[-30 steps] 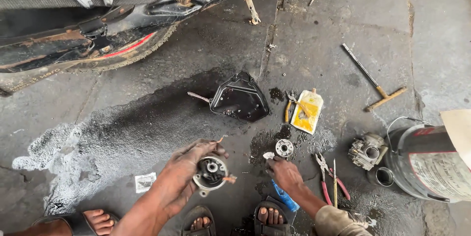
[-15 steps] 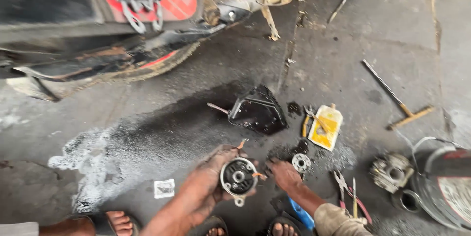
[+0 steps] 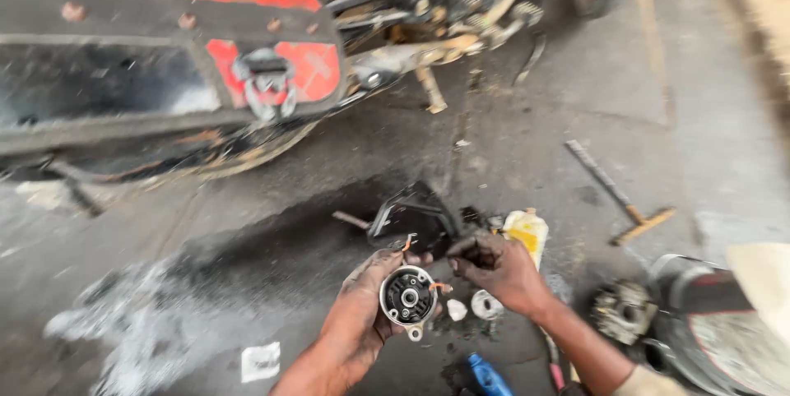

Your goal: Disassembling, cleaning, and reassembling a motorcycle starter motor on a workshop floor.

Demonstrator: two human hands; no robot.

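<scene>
Round metal motor part (image 3: 409, 297) gripped in greasy left hand (image 3: 362, 322), just left of right hand (image 3: 499, 268), fingers pinched near its copper wire. Small bearing (image 3: 486, 305) on floor below right hand; black cover (image 3: 414, 217) beyond.

Head cam, steep down, close-up

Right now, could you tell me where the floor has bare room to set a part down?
Bare concrete lies between the T-handled tool and the vehicle, and left of the left hand beside the paper scrap, though wet. Around the right hand, yellow pouch and black cover it is crowded.
</scene>
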